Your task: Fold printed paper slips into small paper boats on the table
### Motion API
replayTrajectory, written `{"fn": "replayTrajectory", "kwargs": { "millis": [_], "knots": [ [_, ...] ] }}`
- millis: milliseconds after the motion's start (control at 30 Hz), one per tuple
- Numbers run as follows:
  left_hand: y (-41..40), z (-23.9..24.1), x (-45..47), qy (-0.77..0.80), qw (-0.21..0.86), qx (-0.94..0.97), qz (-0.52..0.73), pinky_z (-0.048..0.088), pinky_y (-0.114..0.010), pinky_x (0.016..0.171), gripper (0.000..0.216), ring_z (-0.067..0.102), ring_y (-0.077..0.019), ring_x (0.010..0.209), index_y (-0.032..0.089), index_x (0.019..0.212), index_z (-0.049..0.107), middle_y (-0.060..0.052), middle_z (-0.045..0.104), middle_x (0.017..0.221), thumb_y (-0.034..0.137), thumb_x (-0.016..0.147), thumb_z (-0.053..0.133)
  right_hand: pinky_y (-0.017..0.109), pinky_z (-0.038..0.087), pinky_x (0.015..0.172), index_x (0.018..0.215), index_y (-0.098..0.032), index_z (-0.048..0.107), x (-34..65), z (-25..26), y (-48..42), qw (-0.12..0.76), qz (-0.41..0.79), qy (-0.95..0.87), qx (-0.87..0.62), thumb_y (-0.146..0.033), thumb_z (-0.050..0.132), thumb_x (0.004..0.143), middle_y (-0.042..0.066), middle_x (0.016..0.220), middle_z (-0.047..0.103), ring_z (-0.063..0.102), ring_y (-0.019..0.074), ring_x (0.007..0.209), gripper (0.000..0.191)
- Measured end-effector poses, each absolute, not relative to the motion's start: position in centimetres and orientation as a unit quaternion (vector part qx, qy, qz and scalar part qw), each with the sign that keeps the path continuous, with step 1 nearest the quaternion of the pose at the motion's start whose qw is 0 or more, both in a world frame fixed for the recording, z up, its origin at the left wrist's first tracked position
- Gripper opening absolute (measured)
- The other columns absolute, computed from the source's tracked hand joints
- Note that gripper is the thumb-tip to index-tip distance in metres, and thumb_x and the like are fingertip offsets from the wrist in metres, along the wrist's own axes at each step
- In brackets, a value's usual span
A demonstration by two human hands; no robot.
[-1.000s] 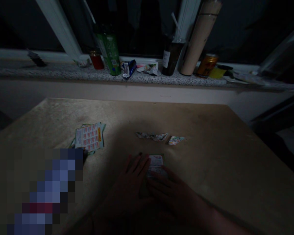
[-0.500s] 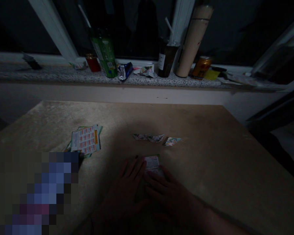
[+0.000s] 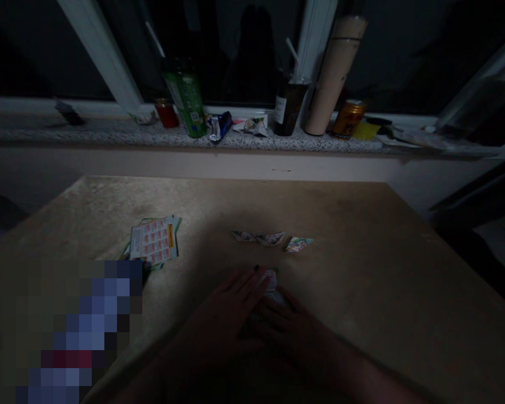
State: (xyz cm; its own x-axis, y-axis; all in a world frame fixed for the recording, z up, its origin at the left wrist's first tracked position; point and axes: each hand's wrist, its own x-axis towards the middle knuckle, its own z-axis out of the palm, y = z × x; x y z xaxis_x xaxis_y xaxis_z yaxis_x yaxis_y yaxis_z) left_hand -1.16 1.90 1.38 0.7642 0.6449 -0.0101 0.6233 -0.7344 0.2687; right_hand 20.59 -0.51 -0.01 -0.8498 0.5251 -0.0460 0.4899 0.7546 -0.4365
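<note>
Both hands work in deep shadow at the near middle of the table. A small printed sheet of paper [image 3: 271,280] lies under them, mostly covered, with its far right part showing. My left hand [image 3: 229,306] rests on the paper's left side, fingers stretched out and lying flat. My right hand [image 3: 292,331] lies lower on the paper's right side, fingers extended and close to the left hand. Beyond them are a long folded paper piece [image 3: 258,238] with pointed ends and a smaller folded paper piece [image 3: 298,244] to its right.
A stack of printed sheets [image 3: 154,241] lies on the table [image 3: 362,269] at left, beside a pixelated patch. On the granite sill [image 3: 239,140] stand a green bottle [image 3: 189,104], a dark cup [image 3: 288,109] with a straw, a tall flask [image 3: 334,78] and a gold can [image 3: 348,119].
My left hand has slid right and slightly forward over the paper, covering more of it. The right hand stays nearly in place. The whole view has shifted slightly.
</note>
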Motion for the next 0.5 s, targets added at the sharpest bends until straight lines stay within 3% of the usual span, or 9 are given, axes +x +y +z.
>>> {"fn": "replayTrajectory", "kwargs": {
  "millis": [67,233,500],
  "knots": [
    [2.0,1.5,-0.8,0.342,0.147,0.927,0.047,0.014,-0.040,0.112,0.092,0.015,-0.0252,0.138,0.016,0.147,0.006,-0.008,0.015,0.152,0.070,0.081,0.040,0.047,0.001,0.113,0.144,-0.026,0.022,20.6,0.2,-0.5,0.040,0.217,-0.938,-0.268,-0.048,0.034,0.095,0.004,0.151,0.023,0.014,0.0210,0.139,0.055],
    [1.9,0.4,-0.6,0.359,0.141,0.922,0.037,0.012,-0.039,0.113,0.094,0.015,-0.0254,0.138,0.009,0.146,0.015,-0.013,0.016,0.151,0.074,0.080,0.034,0.050,0.003,0.113,0.144,-0.025,0.022,20.4,0.5,-0.5,0.029,0.208,-0.941,-0.267,-0.050,0.034,0.094,0.005,0.150,0.026,0.013,0.0223,0.139,0.057],
    [2.1,0.1,-0.8,0.356,0.139,0.923,0.039,0.013,-0.039,0.113,0.094,0.015,-0.0248,0.138,0.010,0.146,0.013,-0.012,0.016,0.152,0.072,0.080,0.040,0.048,0.010,0.113,0.144,-0.023,0.020,20.3,0.2,-0.6,0.057,0.154,-0.954,-0.252,-0.043,0.034,0.095,0.002,0.149,0.028,0.021,0.0219,0.137,0.055]
  ]
}}
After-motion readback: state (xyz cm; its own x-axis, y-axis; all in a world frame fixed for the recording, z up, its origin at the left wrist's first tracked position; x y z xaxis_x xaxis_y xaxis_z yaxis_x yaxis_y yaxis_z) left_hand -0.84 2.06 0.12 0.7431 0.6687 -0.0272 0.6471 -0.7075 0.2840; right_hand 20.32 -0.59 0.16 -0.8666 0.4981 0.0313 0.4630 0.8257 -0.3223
